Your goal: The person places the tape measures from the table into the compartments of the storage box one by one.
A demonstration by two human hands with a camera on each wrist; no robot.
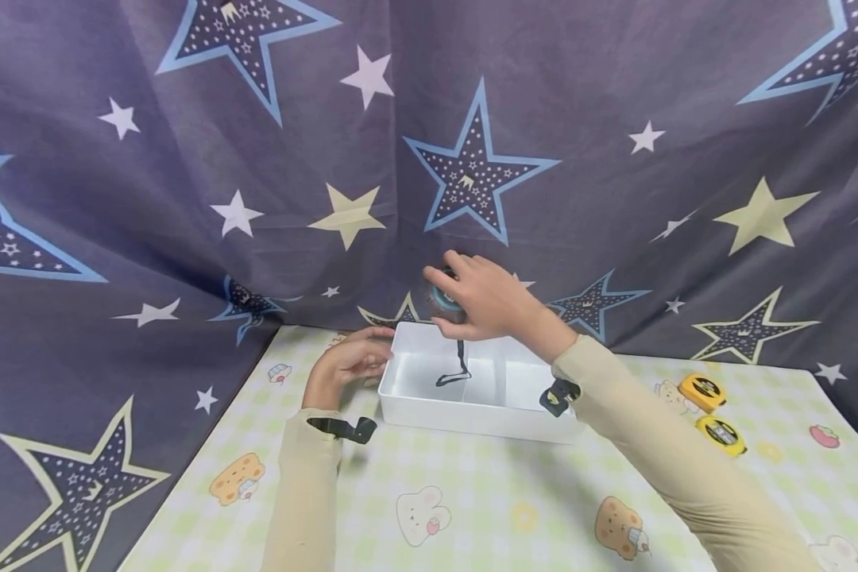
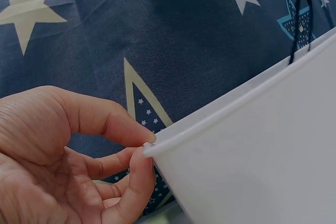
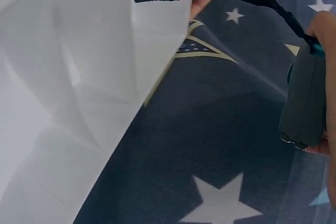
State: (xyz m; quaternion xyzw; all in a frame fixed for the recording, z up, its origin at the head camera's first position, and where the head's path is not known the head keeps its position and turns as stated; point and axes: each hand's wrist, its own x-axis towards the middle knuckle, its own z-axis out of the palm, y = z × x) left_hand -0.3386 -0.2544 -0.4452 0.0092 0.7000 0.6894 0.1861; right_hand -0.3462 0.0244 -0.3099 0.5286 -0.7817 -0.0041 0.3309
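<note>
My right hand (image 1: pixel 489 298) grips a dark grey and teal tape measure (image 3: pixel 304 98) above the back of a white rectangular box (image 1: pixel 472 417). From it a black wrist strap (image 1: pixel 461 357) hangs down into the left part of the box. In the right wrist view the dark case shows at the right edge, partly hidden by the hand. At the box's left end, the fingertips of my left hand (image 1: pixel 350 357) pinch the rim at a corner, as the left wrist view shows up close.
Two yellow tape measures, an orange-yellow one (image 1: pixel 702 392) and a brighter one (image 1: pixel 720 435), lie on the table at the right. A green checked cloth (image 1: pixel 486 508) covers the table. Behind it hangs a dark star-patterned curtain (image 1: pixel 579 159), close to the box's back side.
</note>
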